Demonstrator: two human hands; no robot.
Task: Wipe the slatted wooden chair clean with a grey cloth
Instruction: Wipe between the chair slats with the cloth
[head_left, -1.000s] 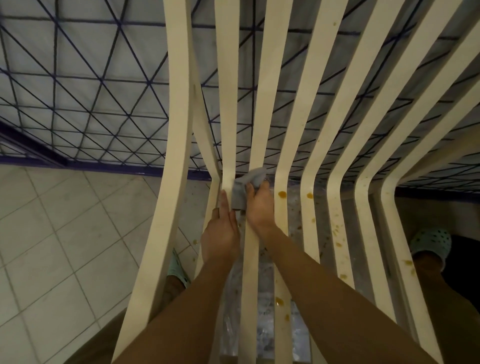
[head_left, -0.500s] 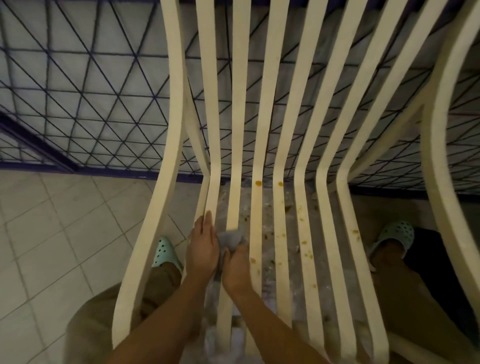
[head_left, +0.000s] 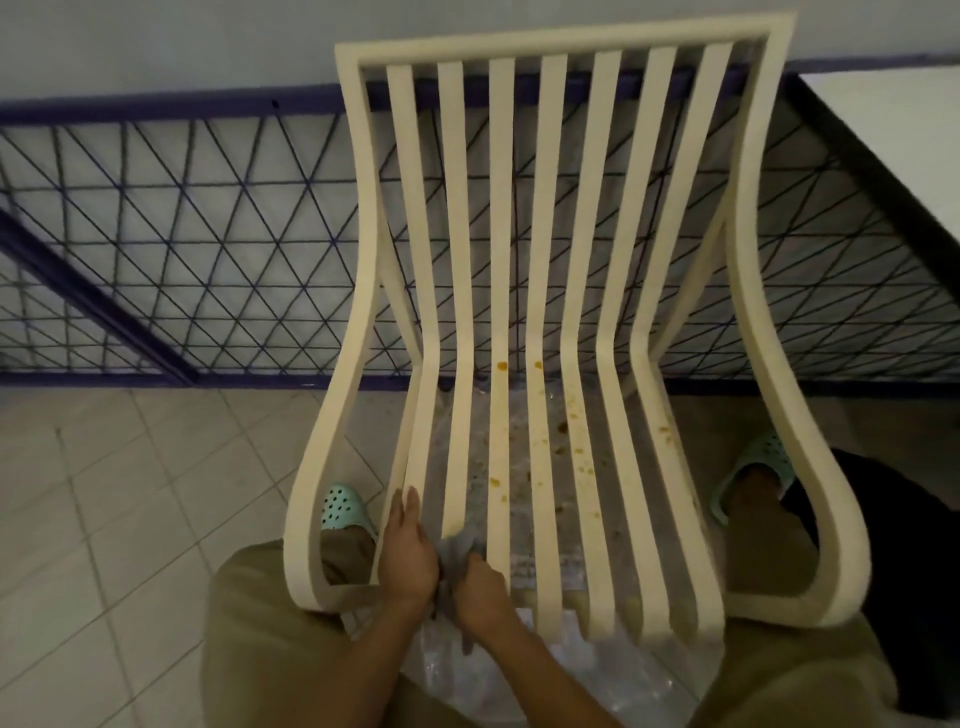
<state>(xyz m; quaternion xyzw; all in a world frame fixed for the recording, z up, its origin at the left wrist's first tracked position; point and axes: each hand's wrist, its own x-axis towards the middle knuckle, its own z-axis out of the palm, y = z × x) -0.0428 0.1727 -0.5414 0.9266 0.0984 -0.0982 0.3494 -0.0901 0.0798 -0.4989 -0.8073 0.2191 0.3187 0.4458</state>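
Observation:
The cream slatted wooden chair stands right in front of me, and its whole back and seat are in view. Orange-brown stains dot the middle and right seat slats. The grey cloth is wrapped round the second seat slat near the front edge. My right hand grips the cloth there. My left hand lies flat on the first seat slat beside it, fingers straight and pointing away from me.
A dark metal lattice railing runs behind the chair. A white table edge is at the upper right. Clear plastic sheeting lies under the seat on the tiled floor. My feet in mint clogs flank the chair.
Both hands and the cloth have slid along the slat from the seat's back bend to its front edge. My head has pulled back, bringing the whole chair into view.

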